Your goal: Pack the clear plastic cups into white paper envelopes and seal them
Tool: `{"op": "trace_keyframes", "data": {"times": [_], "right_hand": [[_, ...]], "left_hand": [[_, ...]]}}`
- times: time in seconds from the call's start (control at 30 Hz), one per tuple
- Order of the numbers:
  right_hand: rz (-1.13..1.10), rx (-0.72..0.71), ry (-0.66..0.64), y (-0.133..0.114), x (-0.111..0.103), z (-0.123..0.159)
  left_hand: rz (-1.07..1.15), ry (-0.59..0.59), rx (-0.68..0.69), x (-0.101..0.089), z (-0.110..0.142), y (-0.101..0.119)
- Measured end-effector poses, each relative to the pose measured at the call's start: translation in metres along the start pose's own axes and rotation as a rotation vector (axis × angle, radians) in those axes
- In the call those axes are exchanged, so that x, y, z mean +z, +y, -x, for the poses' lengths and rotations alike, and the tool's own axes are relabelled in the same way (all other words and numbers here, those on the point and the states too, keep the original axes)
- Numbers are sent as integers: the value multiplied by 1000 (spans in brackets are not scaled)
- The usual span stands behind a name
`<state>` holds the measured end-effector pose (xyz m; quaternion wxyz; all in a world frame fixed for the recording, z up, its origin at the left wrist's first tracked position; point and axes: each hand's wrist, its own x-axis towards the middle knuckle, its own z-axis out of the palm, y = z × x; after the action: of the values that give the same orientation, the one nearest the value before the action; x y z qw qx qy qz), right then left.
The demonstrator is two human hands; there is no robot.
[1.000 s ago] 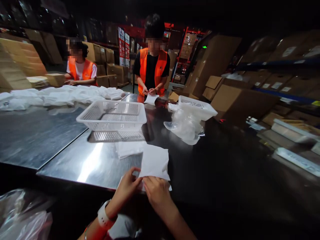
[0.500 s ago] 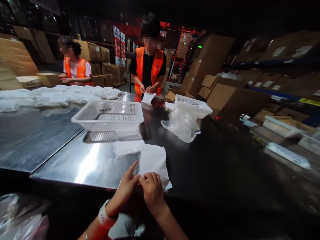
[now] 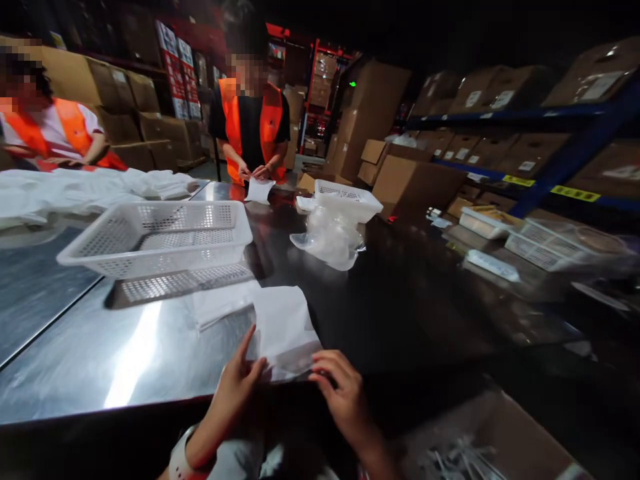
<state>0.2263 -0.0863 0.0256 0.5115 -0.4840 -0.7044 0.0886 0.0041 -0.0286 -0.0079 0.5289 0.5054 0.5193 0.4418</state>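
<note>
A flat white packet [image 3: 280, 323] with a clear flap at its near end lies on the shiny metal table [image 3: 125, 353], close to the front edge. My left hand [image 3: 237, 383] pinches the packet's near left corner, index finger raised along its side. My right hand [image 3: 343, 397] holds the near right corner of the clear flap with curled fingers. The two hands are apart, one at each corner. Another white folded piece [image 3: 220, 303] lies just beyond, touching the packet's left side.
A white perforated basket [image 3: 155, 237] stands behind the packet, with a second basket [image 3: 347, 197] and crumpled clear bags [image 3: 330, 237] further back. Two people in orange vests [image 3: 250, 127] [image 3: 45, 133] work across the table by a white pile [image 3: 85, 190]. An open carton [image 3: 480, 440] sits lower right.
My hands, which met at the middle of the packet's near edge, have spread out to its two corners. The view has swung right and closer to the table.
</note>
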Motion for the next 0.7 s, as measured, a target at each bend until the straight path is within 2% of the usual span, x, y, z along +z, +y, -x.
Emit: {"op": "trace_keyframes", "data": {"times": [0.03, 0.1, 0.2, 0.33, 0.4, 0.47, 0.5, 0.57, 0.63, 0.7], "right_hand": [[64, -98, -86, -6, 13, -5], [165, -232, -159, -15, 41, -14], [231, -260, -179, -20, 71, -21], [211, -291, -165, -19, 88, -19], [59, -186, -74, -10, 81, -17], [-190, 97, 188, 9, 50, -10], [-312, 275, 389, 23, 24, -3], [-480, 502, 731, 50, -49, 23], [-520, 644, 884, 70, -130, 64], [-436, 717, 916, 77, -194, 108]], "left_hand": [[-22, -15, 7, 2, 1, 2], [-52, -21, 23, 4, 3, 6], [-65, -1, 42, 4, 6, 12], [-51, 20, 37, 2, 8, 17], [-52, 6, 35, 0, 8, 16], [-88, -11, 43, -3, 7, 14], [-123, -22, 53, -4, 7, 13], [-211, -62, 97, -8, 8, 10], [-318, -120, 188, -11, 10, 9], [-444, -146, 335, -15, 12, 8]]}}
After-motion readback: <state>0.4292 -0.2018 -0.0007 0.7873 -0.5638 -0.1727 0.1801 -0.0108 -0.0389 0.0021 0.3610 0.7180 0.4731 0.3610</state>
